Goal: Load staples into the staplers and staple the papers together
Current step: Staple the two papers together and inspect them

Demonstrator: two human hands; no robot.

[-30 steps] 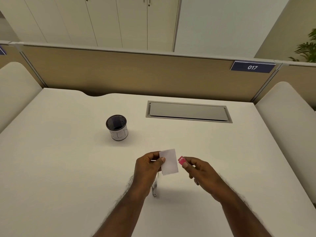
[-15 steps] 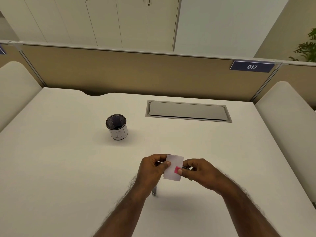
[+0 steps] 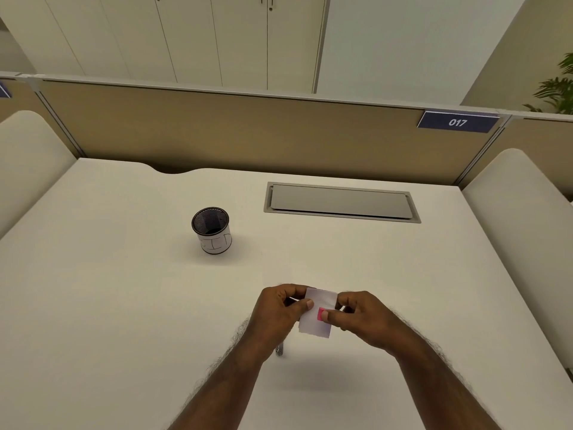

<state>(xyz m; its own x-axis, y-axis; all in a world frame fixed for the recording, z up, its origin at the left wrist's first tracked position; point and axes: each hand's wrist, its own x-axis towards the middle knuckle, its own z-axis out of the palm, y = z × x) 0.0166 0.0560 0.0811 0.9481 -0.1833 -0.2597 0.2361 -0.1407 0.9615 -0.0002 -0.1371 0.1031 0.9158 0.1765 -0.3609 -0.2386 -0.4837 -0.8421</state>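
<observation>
Papers, a small white slip or a few slips stacked (the count cannot be told), are held up above the worktop near the middle of its near edge, and the main change is on the right side: a second ago the right hand held a small pink item apart from the slip, and it has now come across so that the pink piece sits against the face of the paper under the right thumb. The left hand has kept its pinch on the left edge of the slip throughout, thumb on the front and fingers curled behind. The right hand's fingers are closed too, thumb pressing the pink piece from the front, the rest wrapped behind the right edge. What the pink piece is cannot be told for sure; from the task it may be a very small stapler or a staple pack, now lined up with the paper. That suggests the stapling step is at hand rather than the loading step, though no staple can be seen. A thin metal part shows below the left wrist, resting on or just above the worktop; it is too hidden to name. A mesh pen cup stands well apart toward the far left, and a closed cable hatch lies near the far edge.
</observation>
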